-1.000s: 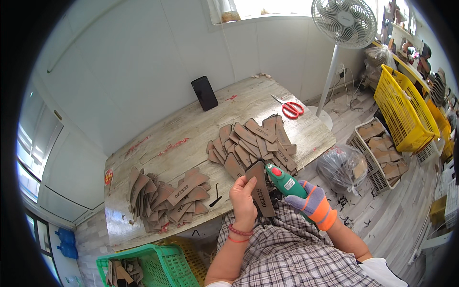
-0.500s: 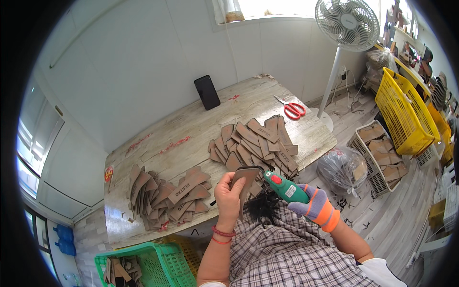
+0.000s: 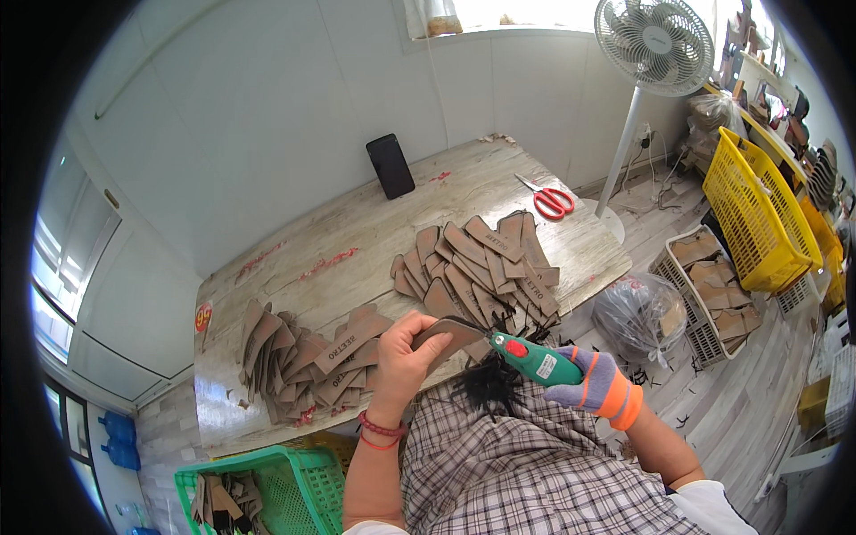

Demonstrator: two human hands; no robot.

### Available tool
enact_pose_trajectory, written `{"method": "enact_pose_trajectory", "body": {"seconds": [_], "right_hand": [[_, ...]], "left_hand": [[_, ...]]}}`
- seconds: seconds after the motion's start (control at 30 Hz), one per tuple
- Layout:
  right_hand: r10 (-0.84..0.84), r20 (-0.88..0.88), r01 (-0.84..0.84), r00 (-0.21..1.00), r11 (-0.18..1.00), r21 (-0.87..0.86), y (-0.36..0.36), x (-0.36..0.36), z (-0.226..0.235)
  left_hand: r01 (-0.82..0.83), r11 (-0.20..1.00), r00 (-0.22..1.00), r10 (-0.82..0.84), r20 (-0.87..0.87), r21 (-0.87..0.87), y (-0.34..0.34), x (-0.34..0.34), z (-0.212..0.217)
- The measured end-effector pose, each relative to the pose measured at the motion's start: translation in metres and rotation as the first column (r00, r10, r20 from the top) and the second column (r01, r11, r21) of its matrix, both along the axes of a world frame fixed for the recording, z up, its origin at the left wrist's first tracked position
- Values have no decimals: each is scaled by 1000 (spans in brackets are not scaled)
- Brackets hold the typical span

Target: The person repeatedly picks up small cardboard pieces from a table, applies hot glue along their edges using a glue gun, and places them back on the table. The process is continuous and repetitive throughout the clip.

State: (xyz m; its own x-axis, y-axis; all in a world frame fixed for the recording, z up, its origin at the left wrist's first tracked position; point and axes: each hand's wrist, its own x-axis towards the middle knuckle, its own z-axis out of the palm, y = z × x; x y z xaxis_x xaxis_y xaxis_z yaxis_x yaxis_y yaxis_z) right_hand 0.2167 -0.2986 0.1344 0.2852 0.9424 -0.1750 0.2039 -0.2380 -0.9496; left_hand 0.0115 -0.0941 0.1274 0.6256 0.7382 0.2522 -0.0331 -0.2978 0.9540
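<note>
My left hand (image 3: pixel 401 361), bare with red bead bracelets at the wrist, pinches a flat brown piece with a dark edge (image 3: pixel 453 337) between thumb and fingers. In a grey and orange glove, my right hand (image 3: pixel 599 387) grips a green hand-held electric cutter (image 3: pixel 538 362) with a red button. The cutter's tip meets the piece's right end; the exact contact is too small to make out. Below it, a tuft of black strips (image 3: pixel 490 382) lies on my checked apron (image 3: pixel 499 455). Similar brown pieces form a pile (image 3: pixel 477 259) beyond my hands and another pile (image 3: pixel 276 357) to the left.
Red-handled scissors (image 3: pixel 553 204) and a black phone (image 3: pixel 390 167) are on the table (image 3: pixel 312 227). A green basket (image 3: pixel 308 486) stands lower left. To the right are a fan (image 3: pixel 655 45), a plastic bag (image 3: pixel 637 312), a cream crate (image 3: pixel 691 308) and a yellow crate (image 3: pixel 758 214).
My left hand has shifted left and tilted the brown piece from steep to nearly level. The cutter has moved slightly right and down, still at the piece's edge.
</note>
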Motion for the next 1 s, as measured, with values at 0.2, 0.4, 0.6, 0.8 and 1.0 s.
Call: {"method": "enact_pose_trajectory", "body": {"seconds": [0.2, 0.4, 0.6, 0.8, 1.0], "right_hand": [[58, 99, -59, 993, 998, 1, -1, 6, -8], [64, 63, -61, 996, 997, -42, -1, 5, -7], [66, 73, -62, 995, 997, -50, 1, 2, 1], [17, 14, -16, 1000, 997, -75, 8, -2, 1], [-100, -136, 97, 986, 995, -28, 5, -3, -15]], "left_hand": [[61, 997, 989, -53, -135, 52, 2, -5, 16], [132, 988, 973, -112, -200, 86, 1, -4, 19], [197, 980, 949, -180, -257, 39, -1, 1, 16], [155, 985, 954, -130, -271, 74, 2, 10, 1], [-503, 814, 804, 564, 188, -292, 67, -20, -38]]}}
